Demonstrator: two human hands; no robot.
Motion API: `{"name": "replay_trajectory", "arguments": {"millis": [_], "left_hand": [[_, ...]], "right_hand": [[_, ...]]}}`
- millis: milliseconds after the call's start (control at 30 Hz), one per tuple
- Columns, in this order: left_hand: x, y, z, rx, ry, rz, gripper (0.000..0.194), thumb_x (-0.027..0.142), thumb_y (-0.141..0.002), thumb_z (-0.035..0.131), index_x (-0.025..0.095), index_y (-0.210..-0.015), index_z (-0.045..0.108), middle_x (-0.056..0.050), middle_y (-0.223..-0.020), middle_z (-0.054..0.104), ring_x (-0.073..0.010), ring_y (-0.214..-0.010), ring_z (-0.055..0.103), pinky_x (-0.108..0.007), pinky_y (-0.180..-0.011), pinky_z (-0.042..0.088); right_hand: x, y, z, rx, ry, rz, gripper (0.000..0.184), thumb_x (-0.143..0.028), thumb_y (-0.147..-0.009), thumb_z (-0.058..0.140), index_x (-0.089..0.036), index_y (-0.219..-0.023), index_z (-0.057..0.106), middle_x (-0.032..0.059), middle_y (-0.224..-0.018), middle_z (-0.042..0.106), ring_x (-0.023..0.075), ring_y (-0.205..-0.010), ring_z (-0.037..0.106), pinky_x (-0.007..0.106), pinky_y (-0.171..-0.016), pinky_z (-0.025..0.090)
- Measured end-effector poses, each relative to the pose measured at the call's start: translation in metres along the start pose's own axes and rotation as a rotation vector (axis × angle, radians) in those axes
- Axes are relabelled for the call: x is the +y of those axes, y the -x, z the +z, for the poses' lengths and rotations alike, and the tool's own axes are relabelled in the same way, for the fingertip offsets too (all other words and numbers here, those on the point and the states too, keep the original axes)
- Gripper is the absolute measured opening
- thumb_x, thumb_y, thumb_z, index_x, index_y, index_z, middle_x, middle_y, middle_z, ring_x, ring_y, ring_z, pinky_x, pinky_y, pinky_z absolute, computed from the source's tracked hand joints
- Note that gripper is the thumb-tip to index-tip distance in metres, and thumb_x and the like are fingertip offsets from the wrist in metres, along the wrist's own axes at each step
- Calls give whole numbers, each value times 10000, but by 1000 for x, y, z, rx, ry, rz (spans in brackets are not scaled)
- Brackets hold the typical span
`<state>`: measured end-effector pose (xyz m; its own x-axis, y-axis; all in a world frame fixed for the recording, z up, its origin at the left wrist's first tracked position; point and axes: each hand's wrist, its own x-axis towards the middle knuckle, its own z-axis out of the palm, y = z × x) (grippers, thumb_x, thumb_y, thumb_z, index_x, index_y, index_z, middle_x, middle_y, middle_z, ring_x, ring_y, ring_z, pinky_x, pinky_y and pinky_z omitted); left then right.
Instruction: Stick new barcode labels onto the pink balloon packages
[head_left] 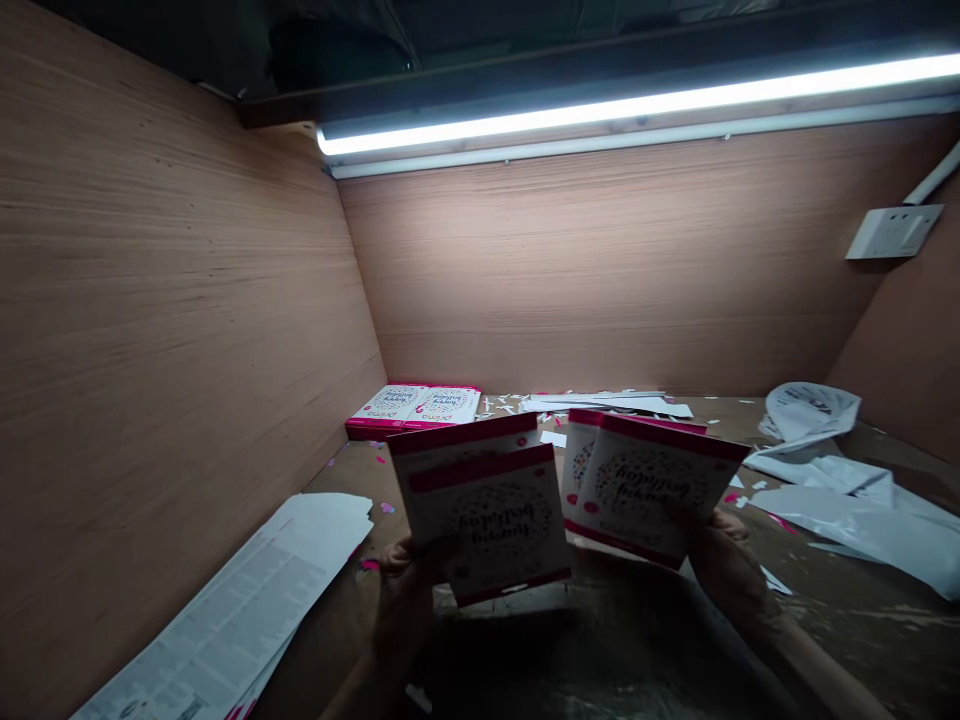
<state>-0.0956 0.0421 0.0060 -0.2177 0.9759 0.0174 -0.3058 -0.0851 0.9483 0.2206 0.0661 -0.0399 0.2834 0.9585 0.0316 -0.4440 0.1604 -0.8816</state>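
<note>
1. Head view: left cards, right cards held above brown surface, tilted, lettering upside down; long axis unclear.
2. Left hand, right hand: each closed on overlapping cards.
3. Surface: paper scraps, card stacks, crumpled white paper.
4. Behind: wood wall, lit tube above.

Magenta on white, against warm wood grain

The left-hand cards are shadowed white with magenta bands and a ring of dark specks around dark lettering. The right-hand cards match, some specks showing blue and orange. Magenta also edges the white packs. The sheets are white with pale grey printed blocks, the crumpled paper white, the walls pinkish-brown and streaked, the surface dull brown.
</note>
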Motion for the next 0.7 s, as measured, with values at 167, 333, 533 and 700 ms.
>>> {"name": "replay_trajectory", "arguments": {"millis": [167, 333, 533, 700], "left_hand": [[-7, -1, 23, -141, 33, 30, 170, 107, -548, 701, 142, -715, 712, -14, -624, 675, -147, -558, 584, -242, -538, 482], [-31, 4, 64, -271, 96, 44, 133, 73, -568, 672, 141, -679, 697, 1, -632, 662, -137, -620, 572, -236, -594, 477], [-49, 16, 68, -293, 110, 19, 286, 93, -587, 669, 158, -859, 612, -16, -764, 670, -170, -706, 589, -274, -634, 488], [-50, 18, 71, -301, 162, 16, 628, 166, -541, 728, 228, -1080, 409, -40, -907, 636, -224, -825, 608, -302, -671, 494]], "right_hand": [[1, 8, 19, -86, 30, -8, 229, -340, -576, 758, -188, -715, 660, 50, -648, 658, 208, -557, 587, 332, -523, 498], [0, 35, 37, -184, 219, -71, 502, -649, -729, 501, -185, -544, 552, 27, -482, 531, 137, -431, 453, 255, -421, 404], [-4, 44, 20, -351, 434, -178, 450, -600, -658, 590, -197, -848, 660, 63, -794, 650, 256, -751, 583, 316, -638, 488], [1, 50, 24, -257, 505, -70, 359, -377, -538, 705, -168, -825, 652, 67, -785, 661, 280, -746, 590, 326, -600, 503]]}}
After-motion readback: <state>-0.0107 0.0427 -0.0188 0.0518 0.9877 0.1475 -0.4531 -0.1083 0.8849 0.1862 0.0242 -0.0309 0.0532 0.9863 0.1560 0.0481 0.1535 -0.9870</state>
